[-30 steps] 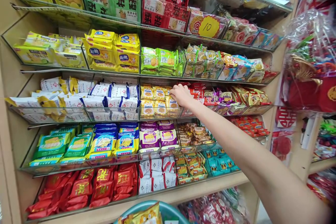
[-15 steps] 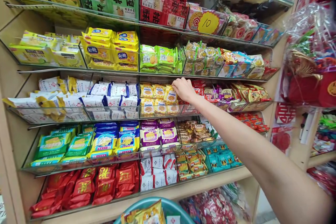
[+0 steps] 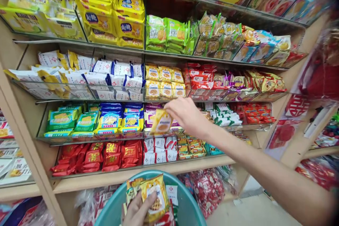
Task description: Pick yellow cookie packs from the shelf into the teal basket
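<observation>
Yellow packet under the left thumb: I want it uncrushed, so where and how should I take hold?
Probably pinch the yellow packet by its upper-right corner, from above: that corner is uncovered and points upward, while the left hand has its thumb across the lower left.

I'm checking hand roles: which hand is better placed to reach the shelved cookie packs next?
Probably the right hand: it is raised near the shelved cookie packs, though holding a loose pack. The left hand is low at the teal basin, gripping a yellow pack.
</observation>
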The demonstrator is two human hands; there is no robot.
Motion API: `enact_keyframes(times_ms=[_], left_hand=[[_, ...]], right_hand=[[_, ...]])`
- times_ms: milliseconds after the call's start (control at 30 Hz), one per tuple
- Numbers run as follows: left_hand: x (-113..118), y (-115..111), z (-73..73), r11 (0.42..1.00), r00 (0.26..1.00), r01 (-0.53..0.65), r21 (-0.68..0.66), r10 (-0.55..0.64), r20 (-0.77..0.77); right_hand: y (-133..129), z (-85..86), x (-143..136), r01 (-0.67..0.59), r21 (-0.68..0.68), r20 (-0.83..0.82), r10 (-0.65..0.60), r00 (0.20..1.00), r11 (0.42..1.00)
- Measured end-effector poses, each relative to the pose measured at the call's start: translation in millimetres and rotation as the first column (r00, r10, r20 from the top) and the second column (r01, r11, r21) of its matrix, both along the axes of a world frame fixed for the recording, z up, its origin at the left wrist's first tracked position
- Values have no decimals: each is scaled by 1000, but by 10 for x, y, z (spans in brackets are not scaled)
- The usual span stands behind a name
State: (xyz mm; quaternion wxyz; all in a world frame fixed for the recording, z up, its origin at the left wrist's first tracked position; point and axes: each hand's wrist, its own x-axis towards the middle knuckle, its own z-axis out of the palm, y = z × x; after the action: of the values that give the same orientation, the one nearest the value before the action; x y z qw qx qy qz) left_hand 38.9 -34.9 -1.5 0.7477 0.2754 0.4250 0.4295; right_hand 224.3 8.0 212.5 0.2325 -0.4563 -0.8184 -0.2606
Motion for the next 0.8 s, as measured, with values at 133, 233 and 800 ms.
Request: enact_keyframes(times_ms=[133, 233, 800], left_hand=[[0, -100, 47, 1000, 998, 1, -17, 0, 56], [-36, -150, 19, 997, 998, -67, -39, 68, 13], [-144, -185, -79, 976, 980, 92, -197, -54, 189]], right_hand=[[-341, -481, -237, -86, -198, 170, 121, 978, 976], [-483, -667, -353, -151, -343, 150, 212, 966, 927], [-9, -1498, -506, -222, -793, -88, 253, 963, 568]])
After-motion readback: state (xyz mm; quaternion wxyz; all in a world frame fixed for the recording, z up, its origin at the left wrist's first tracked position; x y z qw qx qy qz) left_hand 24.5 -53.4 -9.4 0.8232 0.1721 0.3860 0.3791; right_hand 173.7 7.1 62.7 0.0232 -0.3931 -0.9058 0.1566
